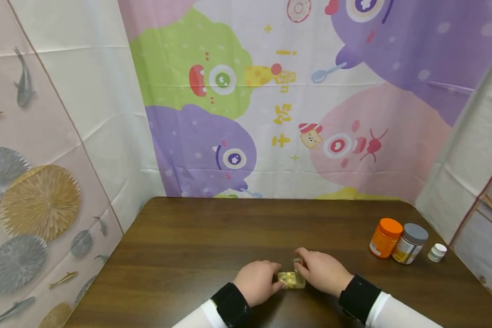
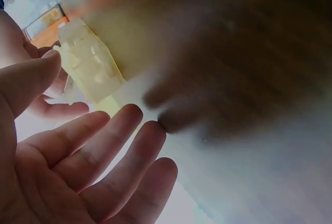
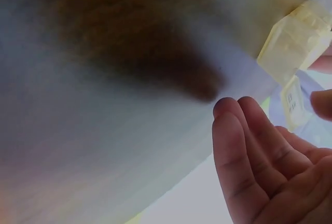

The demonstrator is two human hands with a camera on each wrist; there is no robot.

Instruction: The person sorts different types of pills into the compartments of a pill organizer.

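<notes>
A small translucent yellow pill box (image 1: 292, 280) lies on the table, pale pieces showing inside. One narrow lid (image 1: 297, 264) stands raised at its far side; small dark print shows on this lid (image 3: 293, 103) in the right wrist view. My left hand (image 1: 257, 281) holds the box's left end between thumb and index finger, its other fingers stretched out. Around the raised lid, my right hand (image 1: 325, 272) has its thumb and fingers spread apart. In the right wrist view a narrow gap separates the thumb (image 3: 322, 105) from the lid.
Toward the right edge of the brown table (image 1: 180, 255) stand an orange jar (image 1: 385, 239), a grey-lidded jar (image 1: 410, 243) and a small white bottle (image 1: 437, 253). A printed cloth (image 1: 279, 173) hangs behind the table.
</notes>
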